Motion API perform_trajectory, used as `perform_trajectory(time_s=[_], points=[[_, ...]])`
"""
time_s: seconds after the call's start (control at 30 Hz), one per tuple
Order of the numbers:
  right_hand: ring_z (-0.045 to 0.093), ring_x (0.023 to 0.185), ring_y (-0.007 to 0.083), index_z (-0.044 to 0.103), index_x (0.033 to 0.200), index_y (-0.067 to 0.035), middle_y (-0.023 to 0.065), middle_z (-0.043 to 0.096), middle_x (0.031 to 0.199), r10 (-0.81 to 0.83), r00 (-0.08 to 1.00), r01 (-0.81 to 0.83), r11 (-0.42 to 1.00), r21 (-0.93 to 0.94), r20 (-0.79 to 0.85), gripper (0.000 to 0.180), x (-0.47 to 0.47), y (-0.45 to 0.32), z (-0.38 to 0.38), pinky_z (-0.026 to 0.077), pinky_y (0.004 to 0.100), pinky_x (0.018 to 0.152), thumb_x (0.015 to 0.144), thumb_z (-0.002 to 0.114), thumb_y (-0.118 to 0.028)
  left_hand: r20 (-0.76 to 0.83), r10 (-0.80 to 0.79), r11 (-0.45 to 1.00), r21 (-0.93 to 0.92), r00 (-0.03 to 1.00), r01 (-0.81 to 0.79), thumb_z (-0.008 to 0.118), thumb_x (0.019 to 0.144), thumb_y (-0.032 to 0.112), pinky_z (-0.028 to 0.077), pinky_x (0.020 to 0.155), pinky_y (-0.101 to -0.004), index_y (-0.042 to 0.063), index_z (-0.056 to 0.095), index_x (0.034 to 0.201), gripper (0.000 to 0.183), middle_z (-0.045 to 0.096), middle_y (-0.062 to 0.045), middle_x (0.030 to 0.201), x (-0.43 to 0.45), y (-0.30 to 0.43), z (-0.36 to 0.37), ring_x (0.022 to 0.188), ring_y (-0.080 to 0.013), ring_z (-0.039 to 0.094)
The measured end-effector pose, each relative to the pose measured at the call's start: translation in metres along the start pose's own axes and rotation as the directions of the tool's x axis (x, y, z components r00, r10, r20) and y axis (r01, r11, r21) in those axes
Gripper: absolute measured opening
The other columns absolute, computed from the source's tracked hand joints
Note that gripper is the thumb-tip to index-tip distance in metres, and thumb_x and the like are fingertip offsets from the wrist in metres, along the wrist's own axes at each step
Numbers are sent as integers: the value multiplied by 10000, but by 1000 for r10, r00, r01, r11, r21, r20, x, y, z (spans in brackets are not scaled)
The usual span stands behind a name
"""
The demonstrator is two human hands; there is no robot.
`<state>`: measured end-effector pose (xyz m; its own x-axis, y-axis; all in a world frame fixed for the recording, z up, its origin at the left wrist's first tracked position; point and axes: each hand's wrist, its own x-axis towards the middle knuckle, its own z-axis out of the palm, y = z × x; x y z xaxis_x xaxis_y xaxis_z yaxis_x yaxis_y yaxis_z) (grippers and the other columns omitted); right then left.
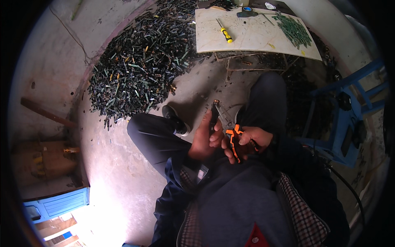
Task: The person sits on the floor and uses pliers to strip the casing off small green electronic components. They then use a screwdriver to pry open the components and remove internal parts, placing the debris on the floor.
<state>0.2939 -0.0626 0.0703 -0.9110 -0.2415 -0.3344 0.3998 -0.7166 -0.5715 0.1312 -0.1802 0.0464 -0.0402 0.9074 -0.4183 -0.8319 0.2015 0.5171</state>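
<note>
My left hand (203,139) grips a narrow black part (213,119) with a copper-coloured end that points up, away from me. In my right hand (256,137) is a pair of pliers (227,119) with orange and black handles. The metal jaws of the pliers lean towards the upper end of the black part. Whether the jaws touch it or bite on it is too small to tell. Both hands are close together above my lap, between my knees.
A large pile of black and green strips (139,64) covers the floor ahead to the left. A pale board (253,34) on a metal frame bears a yellow-black screwdriver (226,34) and green strips (293,29). To the right stands a blue stool-like frame (347,129); a cable (348,183) runs nearby.
</note>
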Motion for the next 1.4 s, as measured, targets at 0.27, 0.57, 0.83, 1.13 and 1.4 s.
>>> perform_trajectory(time_s=[0.27, 0.57, 0.83, 1.13, 1.4], points=[[639, 841, 267, 544, 1135, -3, 153, 612, 1068, -27, 999, 27, 999, 20, -19, 492, 0, -6, 13, 486, 279, 577, 721, 541, -269, -34, -22, 998, 51, 999, 24, 316, 977, 528, 352, 398, -274, 107, 409, 747, 489, 298, 24, 473, -2, 3, 5, 366, -111, 287], [637, 778, 249, 495, 1228, -33, 130, 605, 947, -164, 986, 160, 969, 187, 5, 453, 14, 18, 3, 463, 265, 542, 830, 481, -249, -150, -63, 994, 77, 987, 76, 359, 928, 633, 320, 338, -255, 119, 439, 728, 557, 311, 21, 471, -2, 0, 8, 334, -132, 386], [525, 747, 222, 545, 964, -13, 117, 566, 949, -37, 999, 34, 946, 323, 3, 284, 5, 8, 4, 424, 343, 644, 802, 529, -245, -153, 52, 976, 218, 987, -18, 363, 927, 634, 253, 361, -249, 121, 435, 727, 555, 336, 8, 471, -1, -1, 13, 388, -156, 492], [529, 621, 241, 530, 907, -20, 119, 558, 756, 34, 992, -12, 985, 171, -123, 224, -4, -4, 5, 432, 356, 579, 826, 528, -230, -113, 124, 962, 257, 986, -92, 340, 954, 597, 225, 367, -253, 122, 438, 697, 549, 311, 9, 457, 0, -7, 8, 367, -114, 338], [608, 610, 246, 558, 848, -2, 102, 580, 648, -74, 918, -203, 757, -621, -390, 175, -9, -11, -14, 474, 380, 563, 815, 552, -174, -189, 79, 949, 315, 979, -16, 378, 957, 573, 205, 389, -257, 121, 423, 707, 518, 300, 15, 476, -6, -9, 5, 387, -98, 249]])
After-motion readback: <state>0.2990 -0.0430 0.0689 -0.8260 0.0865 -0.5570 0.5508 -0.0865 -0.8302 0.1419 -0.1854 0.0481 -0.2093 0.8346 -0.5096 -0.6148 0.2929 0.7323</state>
